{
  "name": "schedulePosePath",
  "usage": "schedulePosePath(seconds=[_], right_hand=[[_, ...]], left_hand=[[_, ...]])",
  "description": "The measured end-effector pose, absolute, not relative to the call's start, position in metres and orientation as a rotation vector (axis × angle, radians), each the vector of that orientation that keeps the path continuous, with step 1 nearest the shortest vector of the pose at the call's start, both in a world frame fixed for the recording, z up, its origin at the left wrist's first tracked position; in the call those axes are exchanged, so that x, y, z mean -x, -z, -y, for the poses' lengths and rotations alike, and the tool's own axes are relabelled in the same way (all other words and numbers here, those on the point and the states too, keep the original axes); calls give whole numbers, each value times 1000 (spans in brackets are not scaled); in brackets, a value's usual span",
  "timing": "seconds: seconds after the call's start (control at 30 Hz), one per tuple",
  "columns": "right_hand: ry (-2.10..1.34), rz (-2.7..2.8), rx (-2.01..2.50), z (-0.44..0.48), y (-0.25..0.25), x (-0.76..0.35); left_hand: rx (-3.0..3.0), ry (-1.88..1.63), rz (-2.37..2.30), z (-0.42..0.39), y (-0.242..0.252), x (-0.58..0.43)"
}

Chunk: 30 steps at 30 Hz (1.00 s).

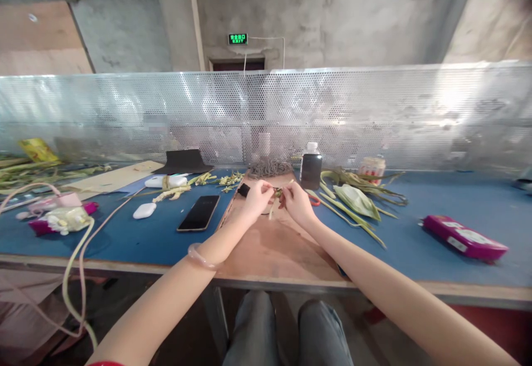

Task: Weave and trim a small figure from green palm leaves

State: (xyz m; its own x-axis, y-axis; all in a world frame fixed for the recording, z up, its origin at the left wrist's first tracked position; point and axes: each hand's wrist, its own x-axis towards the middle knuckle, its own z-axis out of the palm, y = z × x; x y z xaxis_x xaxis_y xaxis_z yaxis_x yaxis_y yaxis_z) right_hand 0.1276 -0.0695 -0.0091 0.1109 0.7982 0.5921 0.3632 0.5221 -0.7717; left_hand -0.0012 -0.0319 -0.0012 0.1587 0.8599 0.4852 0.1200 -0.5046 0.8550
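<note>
Both my hands meet over a brown board on the blue table. My left hand is closed in a pinch on a thin pale leaf strip that hangs between the hands. A clear bangle sits on that forearm. My right hand is also closed, its fingers pressed on the small green woven piece at the strip's top. A small black object lies just left of my left hand.
A black phone and white earbud case lie to the left. A dark bottle, green leaves and a magenta box lie to the right. A perforated metal screen backs the table.
</note>
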Motion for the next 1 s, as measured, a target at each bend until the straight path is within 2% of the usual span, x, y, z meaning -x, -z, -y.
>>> schedulePosePath(seconds=[0.5, 1.0], right_hand=[[-738, 1332, 1026, 53, 18, -132], [-785, 1255, 1016, 46, 19, -138]], left_hand=[[-1304, -1151, -810, 31, 4, 3], [-1184, -1175, -777, 36, -2, -1]])
